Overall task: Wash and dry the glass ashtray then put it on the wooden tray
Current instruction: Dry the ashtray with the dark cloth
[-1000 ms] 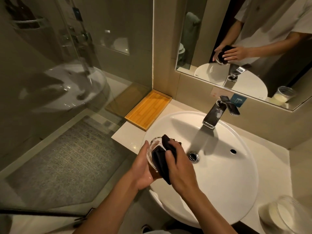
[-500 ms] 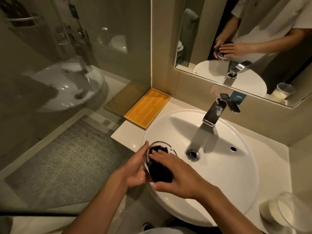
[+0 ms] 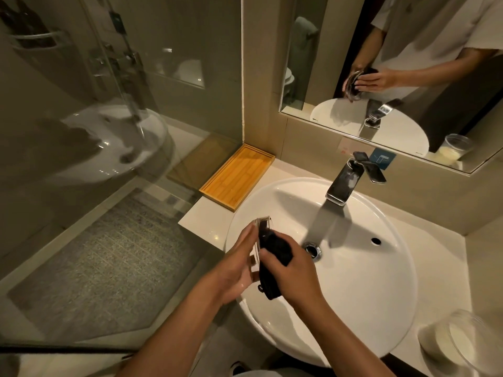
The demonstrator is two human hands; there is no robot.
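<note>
Glass ashtray (image 3: pixel 261 235) now tipped on edge — left hand (image 3: pixel 236 270) gripping it, right hand (image 3: pixel 292 270) clutching cloth (image 3: pixel 273 257).

I count two hands, my left (image 3: pixel 236 270) and my right (image 3: pixel 295 270). Between them there is one glass ashtray (image 3: pixel 261 227) and one dark cloth (image 3: pixel 273 263). There is one white basin (image 3: pixel 381 317), with one tap (image 3: pixel 344 180) and one drain (image 3: pixel 313 250). On the table (image 3: pixel 202 223) I see one wooden tray (image 3: pixel 236 176) and one clear jar (image 3: pixel 462 346). One mirror (image 3: pixel 340 50) hangs above.
</note>
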